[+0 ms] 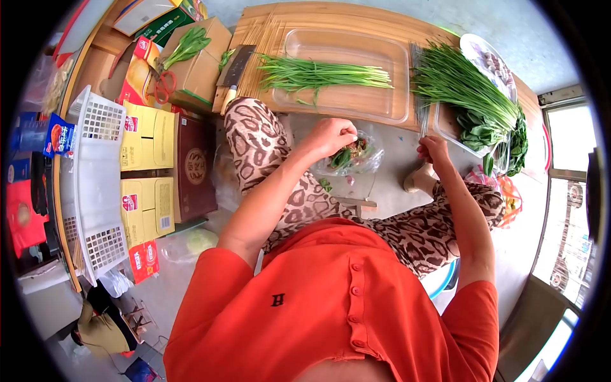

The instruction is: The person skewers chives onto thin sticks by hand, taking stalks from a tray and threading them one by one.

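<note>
My left hand (331, 137) is closed in a pinch beside a clear plastic bag (375, 158) of green and brown scraps below the table edge. Anything between its fingertips is too small to make out. My right hand (434, 150) is also closed, at the lower ends of thin sticks (421, 105) that overhang the table edge; what it grips is unclear. Long green stalks (328, 74) lie across a clear plastic tray (388, 109). To the right, a larger bunch of green stalks (464, 83) rests above leafy greens (480, 130).
A cleaver (237, 69) and wooden skewers (266, 32) lie on the wooden table (356, 19)'s left side. A white plate (474, 46) stands at the right. Red scissors (165, 87), cartons (146, 137) and a white basket (95, 165) are at the left.
</note>
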Tool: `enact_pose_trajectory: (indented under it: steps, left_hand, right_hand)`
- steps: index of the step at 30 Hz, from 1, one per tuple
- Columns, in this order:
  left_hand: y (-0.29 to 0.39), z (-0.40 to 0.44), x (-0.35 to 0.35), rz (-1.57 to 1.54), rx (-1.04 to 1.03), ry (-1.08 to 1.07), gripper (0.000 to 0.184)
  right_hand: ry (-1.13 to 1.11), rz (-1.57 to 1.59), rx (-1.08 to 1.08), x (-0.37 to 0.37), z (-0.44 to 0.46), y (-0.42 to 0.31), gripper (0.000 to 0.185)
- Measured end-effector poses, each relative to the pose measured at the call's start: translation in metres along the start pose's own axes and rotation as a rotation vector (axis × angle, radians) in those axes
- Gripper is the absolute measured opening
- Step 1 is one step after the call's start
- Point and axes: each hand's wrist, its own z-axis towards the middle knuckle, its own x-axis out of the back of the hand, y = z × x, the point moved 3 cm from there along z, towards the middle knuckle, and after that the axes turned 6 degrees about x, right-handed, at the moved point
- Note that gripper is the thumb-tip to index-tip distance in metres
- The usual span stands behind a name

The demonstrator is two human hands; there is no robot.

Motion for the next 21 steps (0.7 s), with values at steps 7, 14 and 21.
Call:
enact_pose_trajectory:
  steps: [7, 14, 21]
  left_hand:
    - [-0.002, 0.003, -0.003, -0.145, -0.018, -0.045, 0.017]
    - [0.007, 0.007, -0.018, -0.199, 0.032, -0.155, 0.02]
    - [-0.005, 0.013, -0.028, -0.198, 0.008, -0.138, 0.017]
  right_hand:
    - [-0.265, 0.422, -0.094, -0.027, -0.049, -0.001, 0.013]
    - [-0.399, 0.586, -0.043, -0.055, -0.066, -0.017, 0.01]
    - [-0.186, 0.712, -0.13, -0.038, -0.009, 0.001, 0.009]
